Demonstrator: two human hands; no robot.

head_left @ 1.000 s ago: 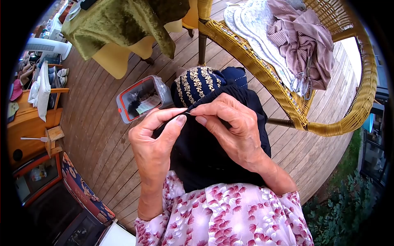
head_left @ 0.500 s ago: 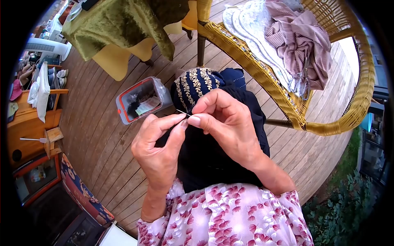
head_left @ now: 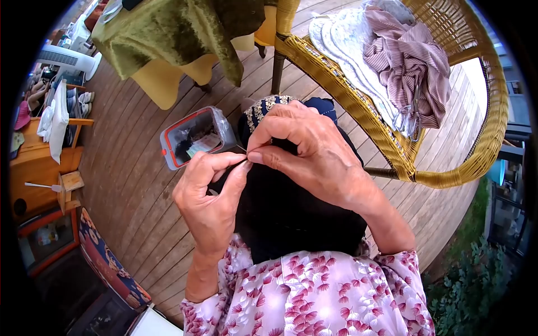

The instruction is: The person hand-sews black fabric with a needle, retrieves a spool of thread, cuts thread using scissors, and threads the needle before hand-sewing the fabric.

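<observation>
Just right of the plastic tub [head_left: 225,127], we've got the left hand [head_left: 208,199] pinching black cloth [head_left: 291,201] and the right hand [head_left: 314,155] narrow-fingered at the needle [head_left: 241,148]; whether it's gripping that, we can't tell!

Home deck [head_left: 129,185] w/ wicker chr [head_left: 448,177]

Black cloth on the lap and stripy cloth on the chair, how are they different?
The black cloth looks mostly plain, while the stripy cloth has pale and reddish stripes. The black cloth lies over the person's legs; the stripy cloth is heaped on the wicker chair. Scissors lie on the stripy cloth, but none show on the black cloth. Both are fabric.
</observation>
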